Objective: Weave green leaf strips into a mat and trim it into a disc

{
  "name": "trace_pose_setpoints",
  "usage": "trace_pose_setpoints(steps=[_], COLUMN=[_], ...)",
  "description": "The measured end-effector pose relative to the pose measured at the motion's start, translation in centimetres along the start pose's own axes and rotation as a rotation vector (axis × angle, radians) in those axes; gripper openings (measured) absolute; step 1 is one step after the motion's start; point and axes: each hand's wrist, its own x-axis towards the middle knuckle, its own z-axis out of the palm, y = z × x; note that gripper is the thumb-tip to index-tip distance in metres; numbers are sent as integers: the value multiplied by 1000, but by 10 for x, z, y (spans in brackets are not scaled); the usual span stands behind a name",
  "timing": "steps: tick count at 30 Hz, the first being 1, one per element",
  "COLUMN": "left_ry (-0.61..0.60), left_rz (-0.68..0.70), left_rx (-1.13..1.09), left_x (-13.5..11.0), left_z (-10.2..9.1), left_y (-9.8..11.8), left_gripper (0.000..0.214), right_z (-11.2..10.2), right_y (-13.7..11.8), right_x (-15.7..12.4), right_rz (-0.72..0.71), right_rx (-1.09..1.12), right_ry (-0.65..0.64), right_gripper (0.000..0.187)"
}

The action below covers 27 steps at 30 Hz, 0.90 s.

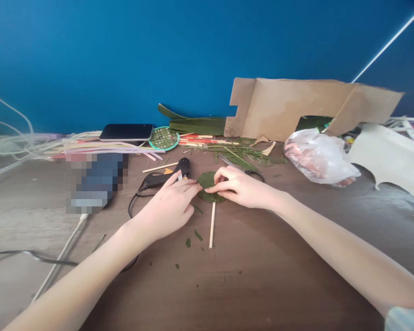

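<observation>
A small round fan of green leaf lies flat on the table, its thin wooden stick pointing toward me. My left hand is closed, with its fingertips pressed on the disc's left edge. Thumb and fingers of my right hand pinch at the disc's upper right side. What lies under the fingertips is hidden. Just beyond my left hand rests a black glue gun with its cord. Scissors lie partly behind my right hand. Bits of green leaf are scattered near the stick.
Leaf strips and a teal-rimmed disc lie along the blue wall. A cardboard piece stands behind a plastic bag and a cut white sheet. To the left are a phone, a blurred device and cables.
</observation>
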Motion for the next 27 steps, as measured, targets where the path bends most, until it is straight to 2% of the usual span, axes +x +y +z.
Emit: trace_pose_setpoints(steps=[11, 27], left_ry=[-18, 31], left_rz=[22, 54], left_rx=[5, 63], left_x=[0, -2], left_z=[0, 0], left_y=[4, 9], left_gripper=[51, 45], right_z=[-1, -1], right_y=[0, 0], right_x=[0, 0], right_rz=[6, -4], right_rx=[-2, -5], right_ry=[-5, 2], right_gripper=[29, 28])
